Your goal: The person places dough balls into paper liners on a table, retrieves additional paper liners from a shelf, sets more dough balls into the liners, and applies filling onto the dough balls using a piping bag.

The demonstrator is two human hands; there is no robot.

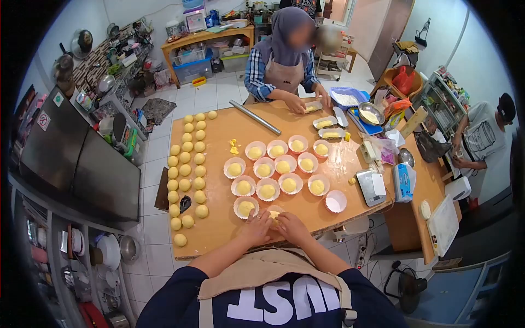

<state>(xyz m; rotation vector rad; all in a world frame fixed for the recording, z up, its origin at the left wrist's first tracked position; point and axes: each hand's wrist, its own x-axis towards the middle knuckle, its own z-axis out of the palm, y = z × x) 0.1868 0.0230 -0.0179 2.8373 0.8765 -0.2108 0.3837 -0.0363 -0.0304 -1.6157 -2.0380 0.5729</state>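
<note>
My left hand (259, 229) and my right hand (292, 228) meet at the table's near edge, fingers bent in around a paper baking cup (276, 208) with a piece of yellow dough (274, 215) in it. My fingers partly hide both cup and dough. Just beyond my left fingertips stands another filled cup (246, 208). Several more paper cups, each holding a round of pale yellow dough (267, 191), spread across the middle of the table. A cup with a bare white bottom (335, 201) sits to the right of my hands.
Rows of dough balls (200, 170) line the table's left side. A metal rolling pin (256, 117) lies beyond the cups. Across the table, a person in an apron (284, 76) handles dough in an oblong paper case (313, 106). A kitchen scale (371, 187) stands at right.
</note>
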